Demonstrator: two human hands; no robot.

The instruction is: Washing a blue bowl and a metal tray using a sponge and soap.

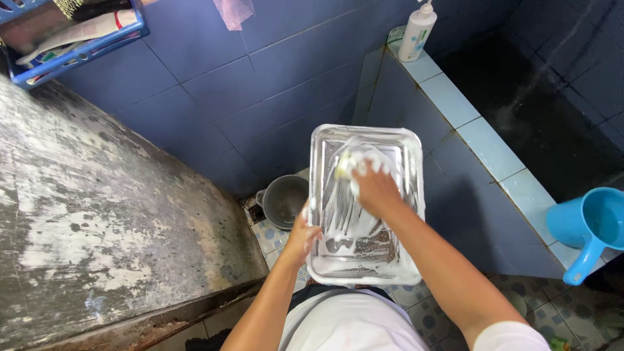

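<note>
Blue-tiled washroom: your left hand (pixel 304 235) is gripping the soapy rectangular metal tray (pixel 411 207) by its edge while your right hand (pixel 376 188), fingers closed on a sudsy yellow sponge (pixel 346 166), is pressing inside.

Left side: the stained concrete wall (pixel 97 214) stands close beside the left hand (pixel 304 235), leaving only a narrow gap.
Ahead: the blue tiled wall (pixel 240 97) closes the corner; a grey pot (pixel 285 200) sits on the floor just beyond the metal tray (pixel 409 169).
Right side: the tiled basin ledge (pixel 481 143) runs near the tray, carrying a pump bottle (pixel 416 32) and a blue dipper (pixel 588 227).
Above tray: open, apart from the right hand (pixel 377 190) with its soapy sponge (pixel 348 164).
Overhead left: a blue basket (pixel 78 55) juts from the wall.
</note>
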